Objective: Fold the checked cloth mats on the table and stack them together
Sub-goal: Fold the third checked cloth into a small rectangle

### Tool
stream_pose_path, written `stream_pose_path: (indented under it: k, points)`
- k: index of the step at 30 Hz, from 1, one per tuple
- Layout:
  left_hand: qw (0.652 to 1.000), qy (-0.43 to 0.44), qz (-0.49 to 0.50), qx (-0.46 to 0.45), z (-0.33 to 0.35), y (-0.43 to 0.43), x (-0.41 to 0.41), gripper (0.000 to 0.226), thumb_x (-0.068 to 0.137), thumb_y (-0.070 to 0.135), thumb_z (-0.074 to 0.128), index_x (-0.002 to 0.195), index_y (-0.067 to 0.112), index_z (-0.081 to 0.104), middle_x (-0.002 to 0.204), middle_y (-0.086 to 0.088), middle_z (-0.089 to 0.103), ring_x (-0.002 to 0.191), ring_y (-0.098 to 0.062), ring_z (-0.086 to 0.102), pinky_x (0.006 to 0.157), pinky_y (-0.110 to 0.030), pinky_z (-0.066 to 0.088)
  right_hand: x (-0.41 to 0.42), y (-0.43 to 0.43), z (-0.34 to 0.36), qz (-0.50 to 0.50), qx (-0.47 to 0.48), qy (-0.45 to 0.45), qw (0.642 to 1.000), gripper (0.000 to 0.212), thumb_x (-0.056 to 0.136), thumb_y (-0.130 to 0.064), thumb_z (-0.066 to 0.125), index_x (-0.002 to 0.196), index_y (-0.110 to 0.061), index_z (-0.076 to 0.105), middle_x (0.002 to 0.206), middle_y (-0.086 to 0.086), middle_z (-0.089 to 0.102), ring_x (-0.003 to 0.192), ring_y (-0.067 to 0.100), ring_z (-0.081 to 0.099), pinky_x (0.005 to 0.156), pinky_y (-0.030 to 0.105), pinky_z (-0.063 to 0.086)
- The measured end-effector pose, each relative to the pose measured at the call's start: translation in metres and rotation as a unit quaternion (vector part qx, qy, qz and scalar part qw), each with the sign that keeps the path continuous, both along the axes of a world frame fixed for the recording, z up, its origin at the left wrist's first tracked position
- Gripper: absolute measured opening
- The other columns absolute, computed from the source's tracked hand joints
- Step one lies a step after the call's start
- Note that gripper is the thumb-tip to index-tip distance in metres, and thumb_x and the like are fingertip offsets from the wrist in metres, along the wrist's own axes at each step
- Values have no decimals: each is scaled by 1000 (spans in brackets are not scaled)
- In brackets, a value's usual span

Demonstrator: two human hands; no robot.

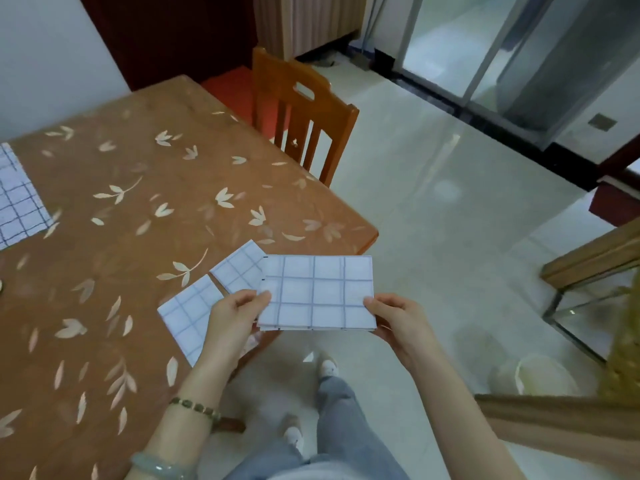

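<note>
Held mat (pixel 317 292), folded, sits flat between both grips: left hand (pixel 232 317) pinches its left edge, right hand (pixel 394 317) its right edge. Two folded mats on the table (pixel 138 202): near one (pixel 183 317) just left of the left hand, second one (pixel 239 271) just beyond it. Unfolded mat (pixel 19 199) far left.

A table with an orange-brown, leaf-printed cover (pixel 138 188) fills the left side, with a plain white wall (pixel 45 46) behind it. A slatted orange-brown wooden chair (pixel 304 109) stands just beside its far corner. The pale, glossy tiled floor (pixel 433 220) reflects daylight from metal-framed sliding glass doors (pixel 485 46) at top right, with a dark threshold strip (pixel 485 123) along their foot. Further back are a dark red-brown wooden panel (pixel 166 36) and a beige pleated curtain (pixel 304 19).
</note>
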State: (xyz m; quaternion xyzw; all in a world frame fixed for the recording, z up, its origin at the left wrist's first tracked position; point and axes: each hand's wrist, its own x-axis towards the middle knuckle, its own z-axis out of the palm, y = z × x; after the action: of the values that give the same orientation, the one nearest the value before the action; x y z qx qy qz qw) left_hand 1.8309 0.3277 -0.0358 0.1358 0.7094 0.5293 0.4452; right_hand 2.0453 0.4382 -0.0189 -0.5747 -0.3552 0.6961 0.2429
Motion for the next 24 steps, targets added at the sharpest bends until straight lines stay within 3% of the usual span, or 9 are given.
stream_pose_path:
  k: [2,5,8,12,16,18,21,24]
  points:
    - [1000,15,8,-12,-5,18,-10,20,87,21,69,84,2,69,78,-11,69,73,-23,63,69,-35,49,-8,26,-5,35,-8,-6,999,7,85,-5,65,90,0,65,76,10,66,60,12,64,53,19,51]
    - [998,43,-5,-34,-10,48,-28,14,87,14,69,75,8,66,62,5,59,61,-9,56,65,-28,45,-22,63,-16,87,-29,-11,996,4,85,-2,65,88,1,64,77,12,66,62,13,65,55,20,53]
    - [995,76,-26,-57,-11,74,-51,7,86,11,70,82,8,66,70,1,58,67,-12,55,64,-21,47,-36,89,-29,136,-48,-21,989,3,83,0,66,84,0,64,80,16,66,68,20,65,59,26,56]
    - [984,129,-84,-90,-25,104,-88,17,87,16,70,76,3,65,64,3,52,61,-11,47,53,-12,42,-60,107,-44,185,-100,-42,977,8,83,6,63,81,-1,61,72,16,64,51,14,65,50,23,54]
    - [968,179,-135,-110,-36,141,-115,15,87,15,69,77,5,66,56,12,53,59,15,46,57,-8,35,-83,110,-66,188,-140,-50,971,4,82,8,63,83,4,62,79,21,63,52,16,63,51,23,56]
    - [964,196,-146,-110,-45,161,-126,13,86,14,71,79,4,67,62,6,54,55,8,47,55,-11,35,-94,112,-77,169,-158,-69,970,9,82,6,64,90,5,62,84,23,64,57,18,64,51,24,57]
    - [962,197,-160,-100,-61,183,-138,13,82,13,74,87,1,69,70,-3,55,62,-11,49,63,-24,40,-107,114,-90,156,-176,-95,967,9,80,6,66,82,1,59,76,20,63,49,16,62,48,25,54]
    - [951,220,-188,-109,-76,199,-142,10,80,10,75,83,5,67,69,-2,54,61,-10,47,58,-15,39,-115,111,-101,160,-175,-146,961,17,75,7,69,72,-3,55,67,18,60,41,15,56,47,27,47]
